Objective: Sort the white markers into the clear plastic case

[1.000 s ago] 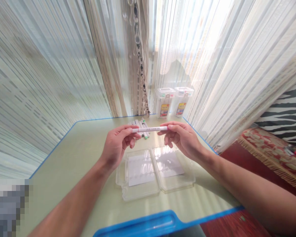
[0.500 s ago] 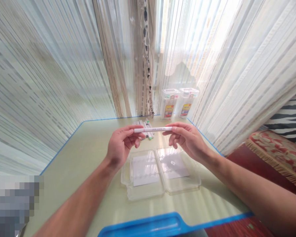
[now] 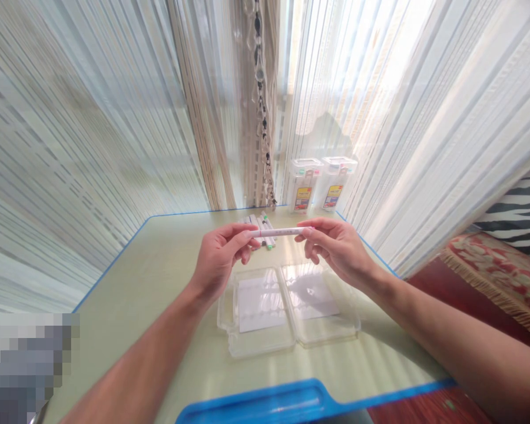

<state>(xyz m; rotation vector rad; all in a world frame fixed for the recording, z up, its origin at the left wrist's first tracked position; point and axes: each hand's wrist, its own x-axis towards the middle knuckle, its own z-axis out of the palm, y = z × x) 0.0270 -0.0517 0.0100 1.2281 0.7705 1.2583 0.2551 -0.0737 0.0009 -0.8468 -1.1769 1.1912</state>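
Note:
A slim white marker (image 3: pixel 279 232) with a pinkish ring near its left end is held level above the table. My left hand (image 3: pixel 221 253) pinches its left end between thumb and fingers. At the other end, my right hand (image 3: pixel 333 244) grips it the same way, its lower fingers curled beneath. Behind the marker several white markers (image 3: pixel 267 224) with green and dark ends lie in a loose group. Below my hands an open clear plastic case (image 3: pixel 265 341) lies flat, with a white sheet (image 3: pixel 261 306) showing in each half.
Two clear lidded boxes (image 3: pixel 303 185) with yellow labels stand at the table's back right. The pale green table (image 3: pixel 128 282) has a blue rim and a blue tray-like recess (image 3: pixel 256 406) at the front. String curtains (image 3: pixel 115 106) hang behind. Patterned fringed fabric (image 3: pixel 499 277) lies at right.
My left hand has slid slightly right along the marker, covering more of its left end. A pinkish tip now shows by my right fingers. The marker stays level; the other things are unmoved.

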